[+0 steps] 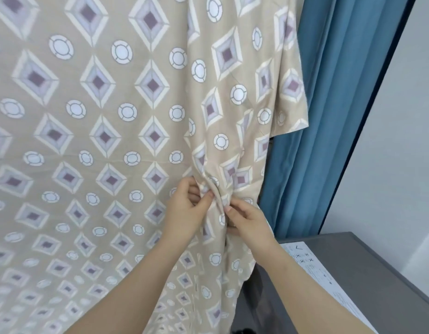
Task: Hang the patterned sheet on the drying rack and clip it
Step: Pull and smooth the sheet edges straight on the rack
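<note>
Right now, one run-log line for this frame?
stage: sheet hung, bunching fold | left hand: pinching patterned sheet | right hand: pinching same fold | clip: not visible | rack: hidden | beside: blue curtain

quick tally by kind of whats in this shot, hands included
patterned sheet: 1
hands: 2, the left hand and the right hand, both pinching a gathered fold of the sheet
blue curtain: 1
grey surface: 1
printed paper lying on it: 1
total: 6
</note>
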`<state>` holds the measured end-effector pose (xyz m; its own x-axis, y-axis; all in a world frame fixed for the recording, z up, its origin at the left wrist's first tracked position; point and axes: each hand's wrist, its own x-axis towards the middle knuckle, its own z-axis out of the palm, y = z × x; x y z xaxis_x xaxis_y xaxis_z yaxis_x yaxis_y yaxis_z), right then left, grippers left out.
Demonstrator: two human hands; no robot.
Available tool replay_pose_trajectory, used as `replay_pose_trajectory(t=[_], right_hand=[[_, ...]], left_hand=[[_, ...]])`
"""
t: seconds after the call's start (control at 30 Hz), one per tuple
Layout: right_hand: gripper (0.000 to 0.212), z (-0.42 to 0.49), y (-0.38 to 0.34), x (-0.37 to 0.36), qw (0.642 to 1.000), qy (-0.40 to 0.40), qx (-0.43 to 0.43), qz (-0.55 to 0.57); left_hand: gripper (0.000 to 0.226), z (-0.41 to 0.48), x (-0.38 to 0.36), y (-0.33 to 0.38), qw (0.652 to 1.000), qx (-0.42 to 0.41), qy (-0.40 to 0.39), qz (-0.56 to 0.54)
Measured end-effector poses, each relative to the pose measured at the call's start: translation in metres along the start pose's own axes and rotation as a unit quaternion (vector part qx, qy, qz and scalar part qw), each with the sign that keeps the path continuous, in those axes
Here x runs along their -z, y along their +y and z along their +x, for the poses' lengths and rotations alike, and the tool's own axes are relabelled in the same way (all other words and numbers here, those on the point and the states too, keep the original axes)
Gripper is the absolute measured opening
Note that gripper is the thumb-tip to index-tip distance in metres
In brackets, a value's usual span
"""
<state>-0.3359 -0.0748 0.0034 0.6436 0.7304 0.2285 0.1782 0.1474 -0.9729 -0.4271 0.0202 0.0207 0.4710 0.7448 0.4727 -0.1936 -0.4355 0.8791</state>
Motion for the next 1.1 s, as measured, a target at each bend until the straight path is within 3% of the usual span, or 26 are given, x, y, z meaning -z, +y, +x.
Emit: replay_pose_trajectory(t=[0.1, 0.23, 0.27, 0.33, 0.43, 0.5, 0.57, 0.63, 0.8, 0.87, 0.9, 0.93, 1.0, 1.1], right_hand=[[0.022, -0.001, 0.000, 0.015, 0.991, 0.130, -0.013, 0.012], [0.011, 0.002, 0.014, 0.038, 0.932, 0.325, -0.026, -0.158], [0.031, 0.003, 0.017, 0.042, 0.919, 0.340, -0.055, -0.192], [0.068, 0.002, 0.020, 0.051, 0.914, 0.323, -0.124, -0.211], [0.079, 0.004, 0.031, 0.063, 0.954, 0.234, -0.163, -0.093], [0.064, 0.004, 0.041, 0.069, 0.969, 0.152, -0.184, -0.060], [0.014, 0.004, 0.043, 0.072, 0.968, 0.101, -0.201, -0.114], [0.023, 0.010, 0.045, 0.077, 0.962, 0.105, -0.194, -0.164], [0.018, 0.032, 0.023, 0.108, 0.926, 0.298, -0.080, -0.217], [0.013, 0.043, 0.018, 0.121, 0.908, 0.333, -0.058, -0.249], [0.005, 0.045, 0.016, 0.122, 0.904, 0.316, -0.085, -0.275], [0.010, 0.047, 0.020, 0.123, 0.910, 0.281, -0.116, -0.283], [0.028, 0.042, 0.028, 0.123, 0.942, 0.206, -0.176, -0.198], [0.033, 0.030, 0.019, 0.117, 0.964, 0.143, -0.209, -0.079]], left_hand=[[0.032, 0.002, -0.006, 0.009, 1.000, -0.005, 0.009, 0.015], [0.032, 0.002, -0.017, 0.017, 0.997, -0.009, 0.070, 0.039], [0.028, 0.002, -0.020, 0.018, 0.993, -0.026, 0.091, 0.063], [0.018, 0.001, -0.025, 0.019, 0.974, -0.111, 0.130, 0.151], [0.025, 0.003, -0.033, 0.015, 0.920, -0.264, 0.138, 0.256], [0.031, 0.006, -0.038, 0.013, 0.883, -0.327, 0.130, 0.312], [0.029, 0.007, -0.042, 0.013, 0.848, -0.367, 0.119, 0.362], [0.023, 0.011, -0.045, 0.010, 0.817, -0.400, 0.111, 0.399], [0.017, 0.023, -0.048, 0.006, 0.772, -0.467, 0.091, 0.421], [0.015, 0.025, -0.050, 0.007, 0.758, -0.475, 0.084, 0.440], [0.014, 0.026, -0.052, 0.008, 0.753, -0.475, 0.080, 0.449], [0.013, 0.026, -0.055, 0.008, 0.746, -0.477, 0.075, 0.458], [0.010, 0.025, -0.061, 0.006, 0.725, -0.487, 0.062, 0.482], [0.011, 0.027, -0.069, 0.002, 0.694, -0.510, 0.040, 0.507]])
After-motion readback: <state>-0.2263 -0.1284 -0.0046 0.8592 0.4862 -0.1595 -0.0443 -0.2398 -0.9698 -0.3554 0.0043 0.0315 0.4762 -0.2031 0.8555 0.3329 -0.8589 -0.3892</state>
